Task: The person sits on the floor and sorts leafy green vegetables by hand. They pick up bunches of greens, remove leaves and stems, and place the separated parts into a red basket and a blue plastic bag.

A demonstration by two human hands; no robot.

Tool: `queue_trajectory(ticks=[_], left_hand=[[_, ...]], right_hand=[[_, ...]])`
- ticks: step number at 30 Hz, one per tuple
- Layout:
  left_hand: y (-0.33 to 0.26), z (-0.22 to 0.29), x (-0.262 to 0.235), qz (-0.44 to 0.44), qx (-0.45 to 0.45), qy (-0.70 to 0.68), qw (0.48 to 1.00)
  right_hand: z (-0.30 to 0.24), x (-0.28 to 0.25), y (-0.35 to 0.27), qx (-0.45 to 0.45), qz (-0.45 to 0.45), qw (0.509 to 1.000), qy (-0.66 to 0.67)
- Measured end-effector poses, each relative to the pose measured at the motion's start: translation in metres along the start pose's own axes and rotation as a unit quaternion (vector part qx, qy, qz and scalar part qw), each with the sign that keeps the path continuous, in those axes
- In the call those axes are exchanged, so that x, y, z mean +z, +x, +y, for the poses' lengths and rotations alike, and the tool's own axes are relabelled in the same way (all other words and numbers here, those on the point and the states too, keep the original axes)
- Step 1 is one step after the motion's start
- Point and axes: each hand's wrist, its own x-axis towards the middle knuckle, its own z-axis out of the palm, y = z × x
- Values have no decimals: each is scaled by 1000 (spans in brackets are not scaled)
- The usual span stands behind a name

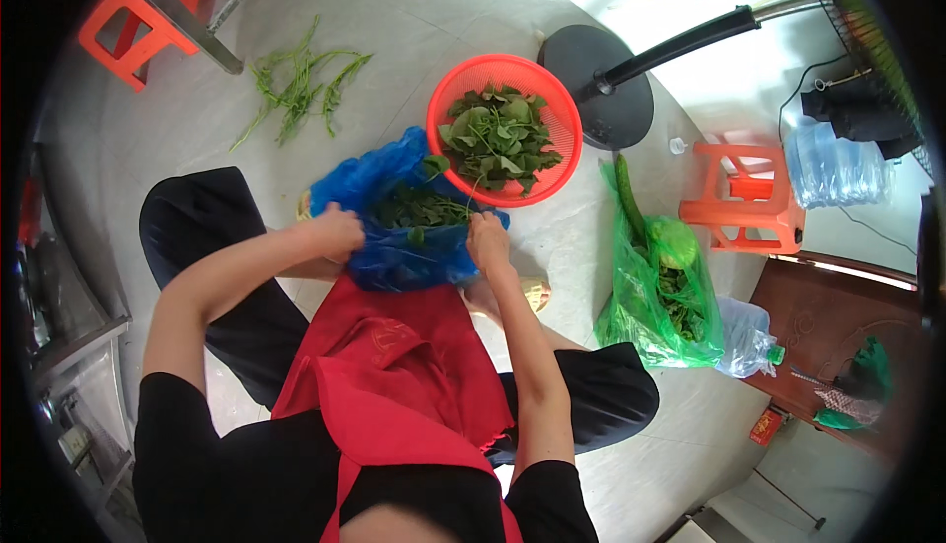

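A crumpled blue plastic bag (409,257) lies open between my knees, with leafy greens (419,208) inside. My left hand (338,235) is closed on the bag's left edge. At its right edge my right hand (488,244) is closed on the plastic, close to some thin stems; whether a stem is also between its fingers is hard to see. Just beyond the bag stands a red-orange mesh basket (569,164) holding a heap of picked green leaves (501,139). Bare green stems (299,85) are scattered on the floor at the far left.
To the right, a green plastic bag (641,331) holds a long green vegetable and more greens, beside a clear plastic bottle (746,338). Orange stools (744,210) (133,31) stand at both sides. A black round fan base (601,100) sits behind the basket.
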Motion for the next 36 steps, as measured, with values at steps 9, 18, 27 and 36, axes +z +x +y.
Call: queue_trajectory(ticks=[9,18,27,36], left_hand=[[-13,-38,-23,53,-170,-126,976],[-46,85,-196,585,-31,-30,810],[-31,87,-259,681,59,-123,719],[-7,69,-277,650,77,-382,653]], right_hand=[[-22,-126,5,8,164,968,191],[-51,-261,12,138,86,852,497],[-83,-340,8,111,36,795,595],[-95,-321,25,-16,134,776,616]])
